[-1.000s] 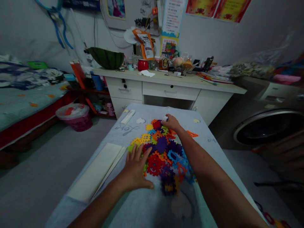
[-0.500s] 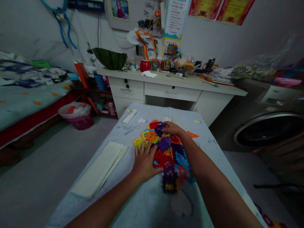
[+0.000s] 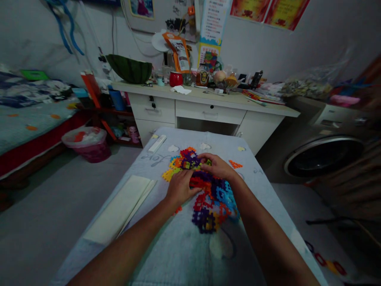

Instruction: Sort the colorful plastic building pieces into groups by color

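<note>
Between my hands lies a cluster of colourful plastic interlocking pieces (image 3: 205,202) with toothed edges and cut-outs, in purple, red, orange, yellow, green and blue. My left hand (image 3: 181,186) is closed over the cluster's left side, its fingers bent on the pieces and its thumb nearer me. On the far right side, my right hand (image 3: 218,166) has its fingers curled round pieces near the top. The middle of the cluster looks bunched up between the hands. Both sets of fingertips are partly hidden. A loose orange piece (image 3: 235,164) lies beyond my right wrist.
A pale cloth (image 3: 143,254) covers the table. Folded cream paper (image 3: 119,210) lies at left, and a white bar-shaped object (image 3: 157,143) lies farther back. Behind stands a cluttered white desk (image 3: 208,109); a washing machine (image 3: 324,139) is on the right, a pink bin (image 3: 92,149) on the left.
My left hand's spread fingers have drawn together on the pieces. The middle of the cluster has bunched up, and an orange-red piece now shows below my left wrist. The view has shifted slightly.
</note>
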{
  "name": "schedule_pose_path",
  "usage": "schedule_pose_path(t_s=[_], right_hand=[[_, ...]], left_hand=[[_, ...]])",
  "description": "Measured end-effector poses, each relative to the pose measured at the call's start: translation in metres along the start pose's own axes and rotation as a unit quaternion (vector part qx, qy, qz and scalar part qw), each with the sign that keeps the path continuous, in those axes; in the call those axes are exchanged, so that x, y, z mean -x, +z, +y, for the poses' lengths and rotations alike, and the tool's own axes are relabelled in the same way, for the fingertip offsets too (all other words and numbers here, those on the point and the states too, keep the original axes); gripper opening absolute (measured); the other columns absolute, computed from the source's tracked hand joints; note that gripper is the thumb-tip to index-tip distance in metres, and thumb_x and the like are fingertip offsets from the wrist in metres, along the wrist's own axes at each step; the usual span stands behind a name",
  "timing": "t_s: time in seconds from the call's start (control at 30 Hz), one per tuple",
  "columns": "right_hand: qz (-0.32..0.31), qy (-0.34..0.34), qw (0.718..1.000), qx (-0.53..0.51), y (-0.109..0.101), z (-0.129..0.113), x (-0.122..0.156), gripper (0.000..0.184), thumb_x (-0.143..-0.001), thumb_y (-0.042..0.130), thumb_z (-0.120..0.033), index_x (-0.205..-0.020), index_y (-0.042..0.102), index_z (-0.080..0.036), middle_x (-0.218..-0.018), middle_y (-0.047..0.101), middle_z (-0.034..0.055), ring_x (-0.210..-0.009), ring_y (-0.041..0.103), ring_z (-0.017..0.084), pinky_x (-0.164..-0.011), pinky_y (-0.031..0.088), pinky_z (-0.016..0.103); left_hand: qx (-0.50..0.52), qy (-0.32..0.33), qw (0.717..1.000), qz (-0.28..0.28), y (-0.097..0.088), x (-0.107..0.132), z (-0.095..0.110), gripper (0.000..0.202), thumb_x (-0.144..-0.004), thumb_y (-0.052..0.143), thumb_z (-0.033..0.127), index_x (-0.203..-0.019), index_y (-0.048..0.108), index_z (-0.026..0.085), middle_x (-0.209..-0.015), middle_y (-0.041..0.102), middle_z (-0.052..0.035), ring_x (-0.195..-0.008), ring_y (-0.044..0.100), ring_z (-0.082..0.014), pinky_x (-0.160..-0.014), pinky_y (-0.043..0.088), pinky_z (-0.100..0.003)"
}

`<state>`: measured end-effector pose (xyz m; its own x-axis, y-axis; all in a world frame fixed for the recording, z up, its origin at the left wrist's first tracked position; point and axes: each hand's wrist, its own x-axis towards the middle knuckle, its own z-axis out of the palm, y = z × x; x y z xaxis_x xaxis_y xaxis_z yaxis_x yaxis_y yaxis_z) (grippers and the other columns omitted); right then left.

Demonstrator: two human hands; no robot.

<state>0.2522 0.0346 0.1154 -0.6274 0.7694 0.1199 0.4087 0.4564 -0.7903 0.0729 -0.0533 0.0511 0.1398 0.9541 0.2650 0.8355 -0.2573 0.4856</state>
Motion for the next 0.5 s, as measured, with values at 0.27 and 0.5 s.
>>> schedule_pose_path(t_s=[0.27,0.5], right_hand=[[0.025,-0.01,0.992,0.124,-0.024,0.004,0.062,0.036,-0.089,0.054,-0.032,-0.124,0.06,-0.024,-0.128,0.06,0.0082,-0.123,0.053,0.024,-0.109,0.036,0.042],[0.019,0.156,0.956,0.249,-0.02,0.054,0.157,0.133,-0.055,0.078,-0.068,-0.157,0.009,-0.019,-0.16,0.016,0.0207,-0.147,0.017,0.039,-0.116,0.022,0.056]], left_hand=[[0.048,-0.06,0.997,0.011,-0.012,-0.009,-0.008,0.073,-0.077,0.068,0.026,-0.143,0.037,0.026,-0.118,0.067,-0.0056,-0.11,0.062,-0.0244,-0.098,0.046,-0.038],[-0.043,-0.055,0.994,-0.08,-0.032,0.036,-0.013,0.096,-0.063,0.076,0.046,-0.148,0.035,0.027,-0.161,0.019,-0.0139,-0.147,0.011,-0.043,-0.115,0.021,-0.058]])
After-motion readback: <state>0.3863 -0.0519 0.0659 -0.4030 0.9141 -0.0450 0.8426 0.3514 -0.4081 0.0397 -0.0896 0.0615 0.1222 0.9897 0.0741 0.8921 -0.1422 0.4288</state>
